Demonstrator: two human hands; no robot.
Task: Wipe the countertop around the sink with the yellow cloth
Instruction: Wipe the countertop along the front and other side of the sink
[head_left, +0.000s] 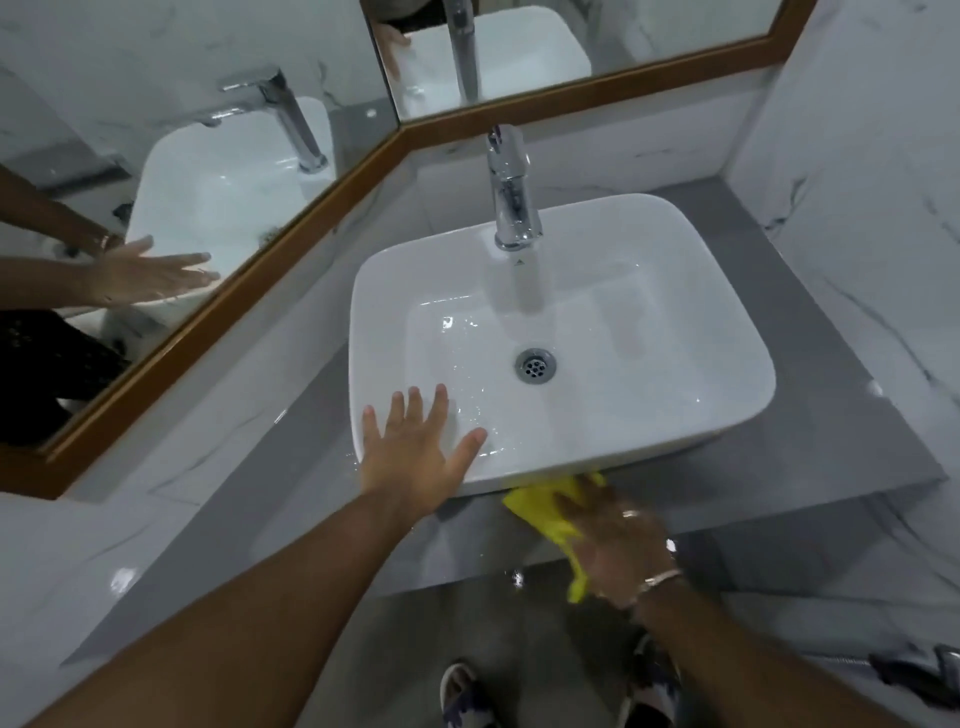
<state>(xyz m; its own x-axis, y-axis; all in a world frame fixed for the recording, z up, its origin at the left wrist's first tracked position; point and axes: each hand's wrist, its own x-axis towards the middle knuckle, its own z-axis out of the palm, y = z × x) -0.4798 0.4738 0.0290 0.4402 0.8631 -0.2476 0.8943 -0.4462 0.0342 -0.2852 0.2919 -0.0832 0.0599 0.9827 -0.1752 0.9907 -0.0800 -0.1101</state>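
Observation:
A white rectangular vessel sink (675, 291) stands on a grey countertop (291, 467). My left hand (415, 457) lies flat with fingers spread on the sink's near-left rim and holds nothing. My right hand (618, 540) presses a yellow cloth (540, 509) onto the narrow strip of countertop in front of the sink, just under its front rim. The hand covers part of the cloth; one end hangs over the counter's front edge.
A chrome tap (511, 192) rises at the back of the sink above a drain (536, 366); the basin is wet. Wood-framed mirrors (218, 296) line the left and back walls. Marble wall tile (857, 208) closes the right side. My feet show on the floor below.

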